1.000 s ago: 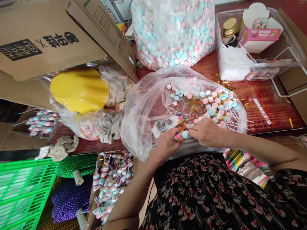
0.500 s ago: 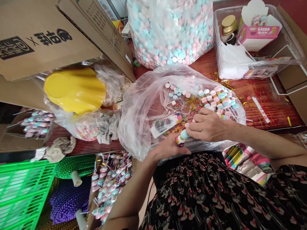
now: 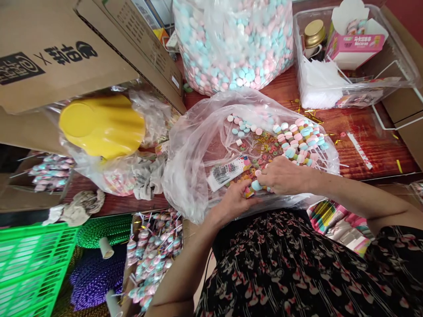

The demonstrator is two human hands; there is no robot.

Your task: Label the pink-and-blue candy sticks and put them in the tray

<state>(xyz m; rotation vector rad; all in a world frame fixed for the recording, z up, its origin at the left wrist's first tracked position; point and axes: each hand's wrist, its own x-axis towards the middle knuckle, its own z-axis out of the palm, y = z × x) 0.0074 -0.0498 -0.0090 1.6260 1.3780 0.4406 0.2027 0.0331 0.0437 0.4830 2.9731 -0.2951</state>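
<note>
My left hand (image 3: pixel 234 203) and my right hand (image 3: pixel 286 176) meet inside the mouth of a clear plastic bag (image 3: pixel 194 176). Between them is a short stick threaded with pastel candies (image 3: pixel 255 186). My left fingers wrap its lower end, and my right fingers press on its top, hiding part of it. Finished pink-and-blue candy sticks (image 3: pixel 297 141) lie just beyond my right hand. Small coloured ring candies (image 3: pixel 254 169) and loose round candies (image 3: pixel 244 130) lie nearby, beside a printed label strip (image 3: pixel 228 172).
A huge bag of pink and blue candies (image 3: pixel 234 44) stands behind. A yellow lid in plastic (image 3: pixel 101 125) and a cardboard box (image 3: pixel 66 53) crowd the left. A clear tub (image 3: pixel 390 44) holds a jar and white sticks. Below left are a green crate (image 3: pixel 33 268) and a box of candy sticks (image 3: pixel 152 251).
My right hand has come down and back over the candy stick, covering more of it. My left hand still holds the stick, and the view has shifted slightly.
</note>
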